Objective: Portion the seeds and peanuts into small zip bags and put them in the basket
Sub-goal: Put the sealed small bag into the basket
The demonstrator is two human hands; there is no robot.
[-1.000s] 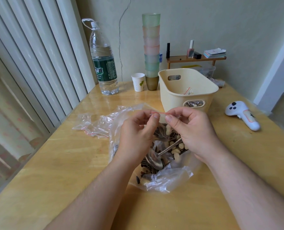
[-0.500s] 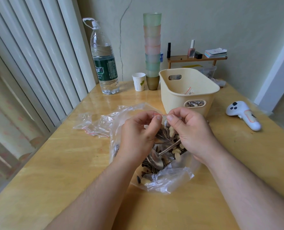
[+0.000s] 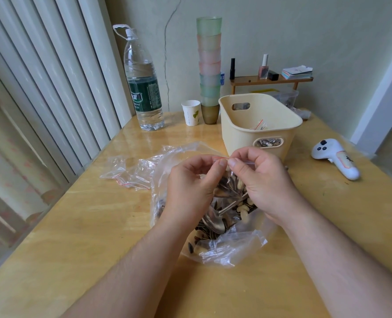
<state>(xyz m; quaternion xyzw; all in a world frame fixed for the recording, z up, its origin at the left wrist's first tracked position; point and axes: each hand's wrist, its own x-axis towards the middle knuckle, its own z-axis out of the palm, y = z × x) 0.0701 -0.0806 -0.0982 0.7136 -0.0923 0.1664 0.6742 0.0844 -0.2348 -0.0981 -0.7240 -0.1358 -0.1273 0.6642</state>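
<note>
Both hands hold a small filled zip bag [image 3: 230, 183] over the big clear bag [image 3: 231, 246] of seeds and peanuts. My left hand [image 3: 190, 187] and my right hand [image 3: 261, 182] pinch its red-lined top strip, thumbs nearly touching. A metal spoon [image 3: 215, 222] lies inside the big bag. The cream basket [image 3: 262, 121] stands just behind my hands and has filled bags inside, seen over the rim and through its handle slot. Several empty zip bags [image 3: 130, 173] lie to the left on the wooden table [image 3: 75, 237].
A water bottle [image 3: 143, 88], a paper cup [image 3: 191, 112] and a tall stack of coloured cups [image 3: 210, 70] stand at the back. A white controller [image 3: 336, 158] lies at the right. A small shelf [image 3: 271, 80] with bottles sits against the wall.
My thumbs have slid closer together along the small bag's top strip, and the hands sit slightly higher. The basket and the big bag stay where they were.
</note>
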